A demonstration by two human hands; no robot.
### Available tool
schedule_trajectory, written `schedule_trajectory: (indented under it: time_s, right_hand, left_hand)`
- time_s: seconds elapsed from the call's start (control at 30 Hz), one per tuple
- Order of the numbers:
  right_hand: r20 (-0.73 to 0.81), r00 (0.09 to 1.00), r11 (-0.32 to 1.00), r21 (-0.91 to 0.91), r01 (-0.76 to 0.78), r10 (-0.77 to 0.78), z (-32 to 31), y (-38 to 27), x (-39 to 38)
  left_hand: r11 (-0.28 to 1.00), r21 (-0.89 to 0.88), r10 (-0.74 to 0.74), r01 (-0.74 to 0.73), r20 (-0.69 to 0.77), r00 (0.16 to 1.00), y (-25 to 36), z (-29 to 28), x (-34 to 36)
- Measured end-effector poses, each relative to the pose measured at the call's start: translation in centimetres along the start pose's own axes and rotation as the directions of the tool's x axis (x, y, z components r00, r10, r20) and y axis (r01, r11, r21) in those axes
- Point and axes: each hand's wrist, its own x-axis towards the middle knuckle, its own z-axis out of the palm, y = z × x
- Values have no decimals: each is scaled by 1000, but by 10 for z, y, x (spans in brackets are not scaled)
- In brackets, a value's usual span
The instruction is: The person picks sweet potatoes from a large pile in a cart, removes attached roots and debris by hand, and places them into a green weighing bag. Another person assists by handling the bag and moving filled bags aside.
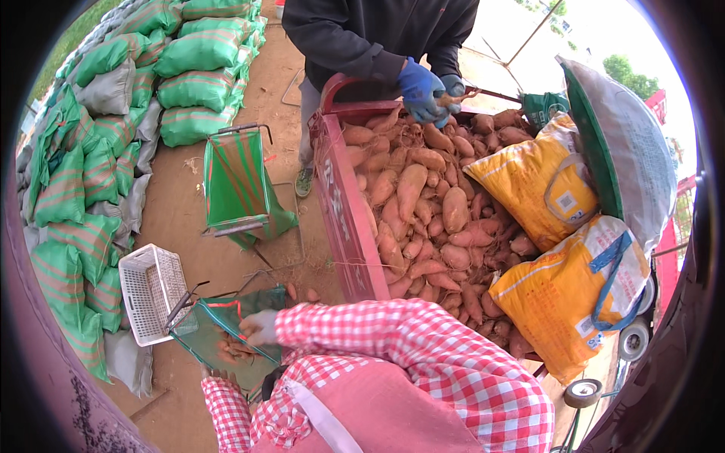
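My right hand [260, 328], in a pale glove below a red-and-white checkered sleeve, is over the open mouth of a green mesh bag [264, 361]. Its fingers are blurred, so their grip is unclear. At the bag's near left edge, my left hand [219, 374] shows only in small part, its fingers mostly hidden. Several sweet potatoes [236, 347] lie inside the bag, which hangs on a metal frame [180, 305]. Beside my right forearm, a red-sided cart [350, 226] holds a large heap of sweet potatoes [411, 189].
Across the cart, a person in blue gloves [421, 90] holds a sweet potato [458, 97]. A white plastic basket [134, 302] and a green striped bag on a frame [236, 181] stand left. Filled green sacks [198, 51] are stacked behind them. Orange bags [563, 294] lie on the heap.
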Motion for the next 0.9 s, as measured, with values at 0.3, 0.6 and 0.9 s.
schedule_trajectory:
  time_s: [0.3,0.6,0.9]
  right_hand:
    - [-917,130,882,-399,-249,-378,-239,-1,-193]
    - [-949,-244,661,314,-681,200,-361,53,-335]
    - [-984,-99,484,161,-860,151,-343,48,-313]
  left_hand:
    - [999,53,-17,7,199,980,-29,64,0]
    - [969,244,-79,-46,479,874,-39,107,-7]
    - [977,211,-100,1,461,882,-45,104,-4]
